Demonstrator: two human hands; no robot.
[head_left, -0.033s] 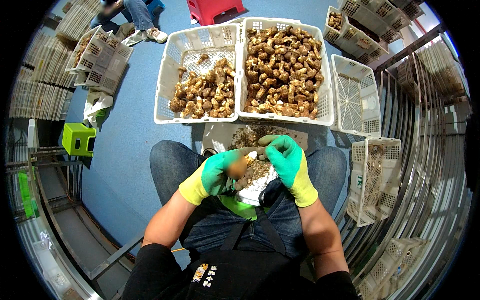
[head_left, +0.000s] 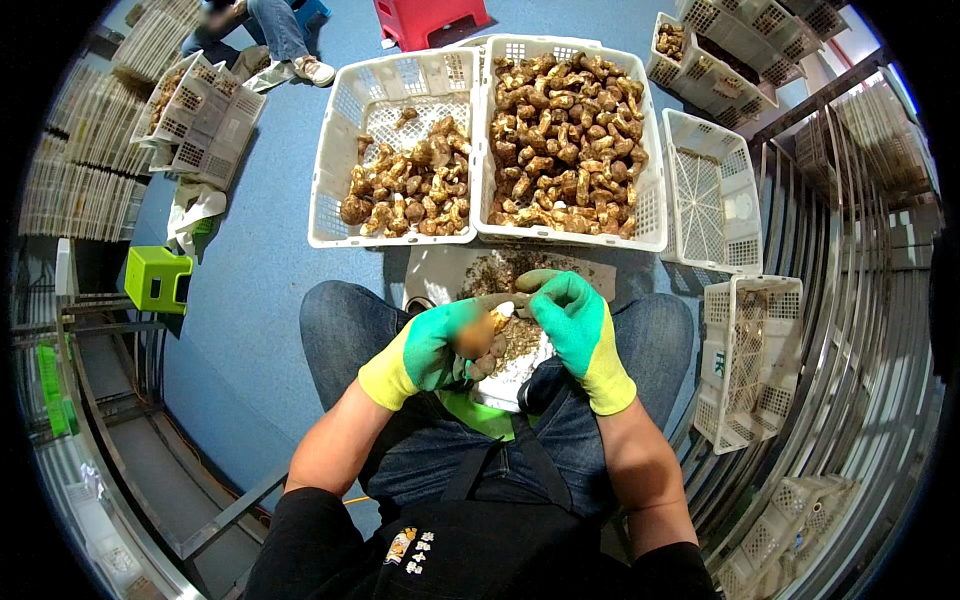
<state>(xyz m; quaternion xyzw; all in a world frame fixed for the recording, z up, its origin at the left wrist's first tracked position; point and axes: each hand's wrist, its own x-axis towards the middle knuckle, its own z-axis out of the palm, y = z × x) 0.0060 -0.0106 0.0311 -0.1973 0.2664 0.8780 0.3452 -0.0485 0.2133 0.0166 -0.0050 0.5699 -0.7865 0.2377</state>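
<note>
My left hand [head_left: 432, 345], in a green and yellow glove, is closed around a mushroom [head_left: 476, 336]. Its brown cap is blurred, and its pale stem end points up toward my other hand. My right hand [head_left: 574, 322], gloved the same way, has its fingers pinched together right beside that stem end. Whatever lies between those fingertips is too small and hidden to make out. Beyond both hands, the left white crate [head_left: 395, 242] is partly filled with brown mushrooms [head_left: 415, 185]. The right white crate [head_left: 570, 238] is heaped with more mushrooms [head_left: 560, 140].
Dark crumbs and trimmings [head_left: 515, 270] lie on a pale sheet between my knees. White crates [head_left: 712, 190] stand at the right by metal racks [head_left: 830, 300]. A green stool [head_left: 158, 280] is at the left, a red stool [head_left: 430, 22] at the back. Another person's legs [head_left: 280, 35] show far left.
</note>
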